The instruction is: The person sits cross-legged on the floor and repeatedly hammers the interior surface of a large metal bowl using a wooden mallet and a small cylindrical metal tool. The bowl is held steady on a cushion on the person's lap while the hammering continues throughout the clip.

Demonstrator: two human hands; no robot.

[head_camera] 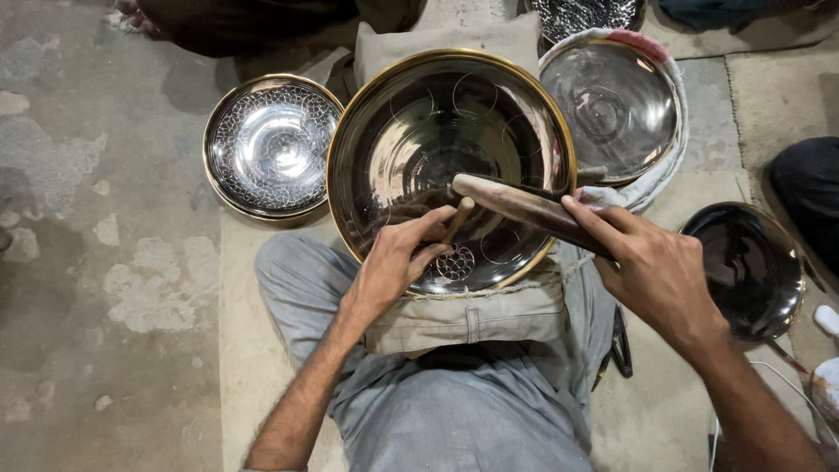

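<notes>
Here, we label the parts in turn.

Central work: we see a large shiny metal bowl (450,166) with a brass-coloured rim, tilted toward us on a beige cloth cushion (468,315) that lies across the person's lap.
Left hand (398,262): fingers closed around a short wooden-handled punch (459,218), its lower end resting on the bowl's inner wall beside a small engraved honeycomb circle (454,262).
Right hand (651,267): fingers wrapped around a long dark mallet (524,205), which lies across the bowl's lower right rim, its head close to the punch's top.
Left of the bowl: a smaller patterned bowl (273,144) on the floor.
Upper right: a plain bowl (612,105) on cloth.
Lower right: a dark bowl (743,271), near the right wrist.
</notes>
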